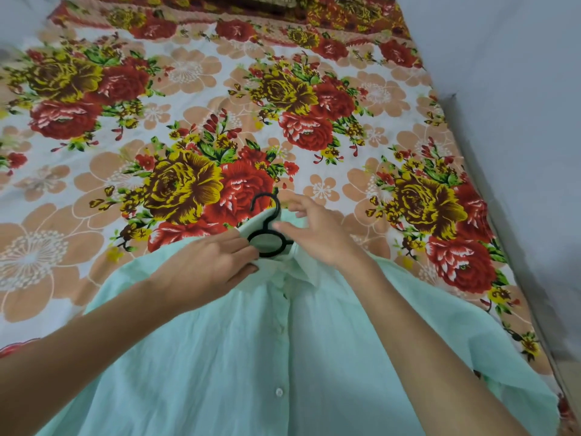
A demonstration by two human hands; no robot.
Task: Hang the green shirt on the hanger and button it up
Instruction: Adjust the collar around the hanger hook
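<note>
A pale green shirt [239,357] lies front-up on the bed, its placket closed with white buttons down the middle. A black hanger [267,234] sits inside it; the hook and ring stick out of the neck opening. My left hand [204,269] pinches the left side of the collar beside the hanger's ring. My right hand [314,234] hovers over the right side of the collar with fingers spread and relaxed, the thumb near the hanger's neck. The hanger's arms are hidden under the fabric.
The shirt rests on a bedsheet [188,105] printed with large red and yellow flowers. A grey wall [518,121] runs along the bed's right edge. A dark patterned pillow [251,1] lies at the far end.
</note>
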